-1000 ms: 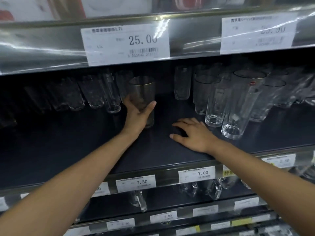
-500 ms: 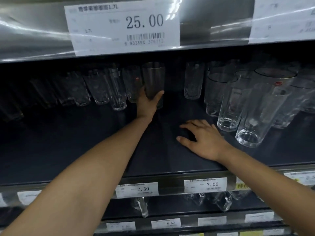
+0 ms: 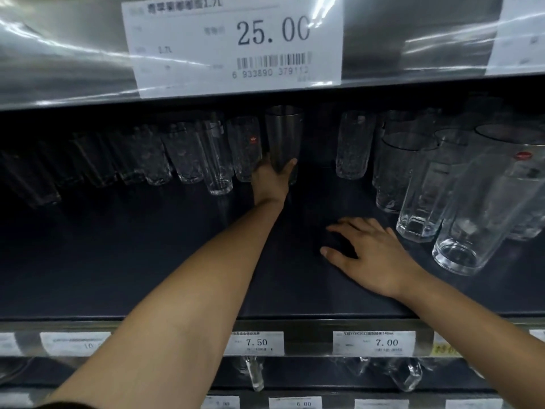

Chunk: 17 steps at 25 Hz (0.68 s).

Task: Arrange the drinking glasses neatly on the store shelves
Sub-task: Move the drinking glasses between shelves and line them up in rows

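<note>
"At the back of the dark shelf [image 3: 118, 261], what's the left hand [image 3: 272, 181] got?"

"Gripping the bottom of a smoky glass [image 3: 283, 134], upright, just right of the row of clear glasses [image 3: 188, 154]. And the right hand [image 3: 365, 255] is flat on the shelf nearer the front, fingers spread, holding nothing lol."

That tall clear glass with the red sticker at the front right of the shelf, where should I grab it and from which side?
Grip the tall glass round its lower wall, coming straight from the shelf's front edge with the right hand, which rests flat nearby. The faceted glass and others crowd its left and back, and the shelf above probably blocks a rim grab.
</note>
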Available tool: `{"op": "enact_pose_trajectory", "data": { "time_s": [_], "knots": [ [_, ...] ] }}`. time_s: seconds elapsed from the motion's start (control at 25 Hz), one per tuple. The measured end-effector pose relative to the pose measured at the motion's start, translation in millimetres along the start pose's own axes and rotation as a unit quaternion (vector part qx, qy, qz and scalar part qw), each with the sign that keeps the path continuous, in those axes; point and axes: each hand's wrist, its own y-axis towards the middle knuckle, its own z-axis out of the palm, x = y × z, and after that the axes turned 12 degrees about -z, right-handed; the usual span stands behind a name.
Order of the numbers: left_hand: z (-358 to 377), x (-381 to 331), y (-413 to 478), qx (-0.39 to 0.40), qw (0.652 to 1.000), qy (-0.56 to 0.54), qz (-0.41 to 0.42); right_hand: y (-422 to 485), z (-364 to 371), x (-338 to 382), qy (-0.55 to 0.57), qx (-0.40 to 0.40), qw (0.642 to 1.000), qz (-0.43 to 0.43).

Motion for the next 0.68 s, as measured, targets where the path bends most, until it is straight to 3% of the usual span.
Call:
{"op": "enact_pose_trajectory", "data": {
  "time_s": [0.68],
  "knots": [
    [16.4, -5.9, 11.9, -0.032, 0.998, 0.044, -0.038, -0.1, 2.9, -2.0, 0.01, -0.02, 1.0, -0.007]
  ]
}}
